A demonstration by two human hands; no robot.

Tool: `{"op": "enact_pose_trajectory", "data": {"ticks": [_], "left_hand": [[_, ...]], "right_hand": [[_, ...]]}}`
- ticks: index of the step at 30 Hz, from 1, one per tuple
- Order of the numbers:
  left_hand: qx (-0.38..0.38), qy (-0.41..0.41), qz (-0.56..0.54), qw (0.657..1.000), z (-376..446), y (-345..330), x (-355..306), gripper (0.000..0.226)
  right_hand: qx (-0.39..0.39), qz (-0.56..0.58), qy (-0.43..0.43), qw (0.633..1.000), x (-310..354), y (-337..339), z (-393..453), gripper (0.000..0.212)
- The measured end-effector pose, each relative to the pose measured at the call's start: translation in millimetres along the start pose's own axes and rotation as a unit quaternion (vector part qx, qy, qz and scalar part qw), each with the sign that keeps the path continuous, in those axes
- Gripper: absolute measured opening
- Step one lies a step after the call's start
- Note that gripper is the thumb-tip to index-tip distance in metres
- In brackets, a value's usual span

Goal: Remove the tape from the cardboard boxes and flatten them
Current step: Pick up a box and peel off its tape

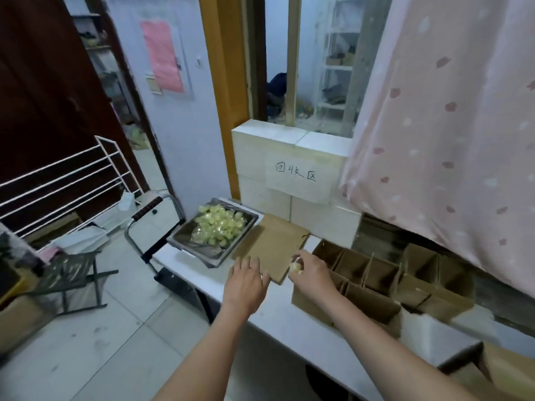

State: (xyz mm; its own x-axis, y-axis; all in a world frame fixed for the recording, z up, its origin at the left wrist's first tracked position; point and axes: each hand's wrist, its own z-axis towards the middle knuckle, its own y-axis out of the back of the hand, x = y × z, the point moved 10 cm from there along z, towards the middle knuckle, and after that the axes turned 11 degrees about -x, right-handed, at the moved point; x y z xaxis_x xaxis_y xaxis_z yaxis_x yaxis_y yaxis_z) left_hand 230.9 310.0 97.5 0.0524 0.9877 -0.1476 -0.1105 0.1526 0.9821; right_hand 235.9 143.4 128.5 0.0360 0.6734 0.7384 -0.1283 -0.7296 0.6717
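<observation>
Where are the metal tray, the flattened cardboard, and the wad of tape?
metal tray (248, 230), head view, right rim.
flattened cardboard (275, 244), head view, centre of its top face.
wad of tape (296, 267), head view, yellowish lump pinched in the right hand (311, 272).

Pink curtain (451, 117) beside window (307, 62), tiled floor (110, 337).

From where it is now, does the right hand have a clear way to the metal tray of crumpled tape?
Probably yes. The right hand, gripping a yellowish tape wad, is above the flattened brown cardboard; only that flat sheet lies between it and the metal tray.
</observation>
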Motion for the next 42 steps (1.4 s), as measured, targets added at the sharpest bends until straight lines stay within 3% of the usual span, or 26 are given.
{"op": "enact_pose_trajectory", "data": {"ticks": [7,17,24,30,42], "left_hand": [[-0.022,0.035,0.004,0.999,12,22,98,0.05],[0.011,0.08,-0.006,0.997,61,5,213,0.041],[0.062,0.084,-0.009,0.994,136,-28,275,0.045],[0.089,0.05,0.023,0.995,212,-42,312,0.045],[0.16,0.017,0.028,0.987,273,-79,329,0.043]], "right_hand": [[0.008,-0.025,0.028,0.999,69,-71,28,0.026],[0.002,-0.005,0.063,0.998,134,-175,96,0.024],[0.024,-0.001,-0.002,1.0,117,-263,174,0.027],[-0.024,0.001,-0.069,0.997,96,-298,231,0.034],[-0.127,-0.038,-0.164,0.978,41,-297,289,0.02]]}}
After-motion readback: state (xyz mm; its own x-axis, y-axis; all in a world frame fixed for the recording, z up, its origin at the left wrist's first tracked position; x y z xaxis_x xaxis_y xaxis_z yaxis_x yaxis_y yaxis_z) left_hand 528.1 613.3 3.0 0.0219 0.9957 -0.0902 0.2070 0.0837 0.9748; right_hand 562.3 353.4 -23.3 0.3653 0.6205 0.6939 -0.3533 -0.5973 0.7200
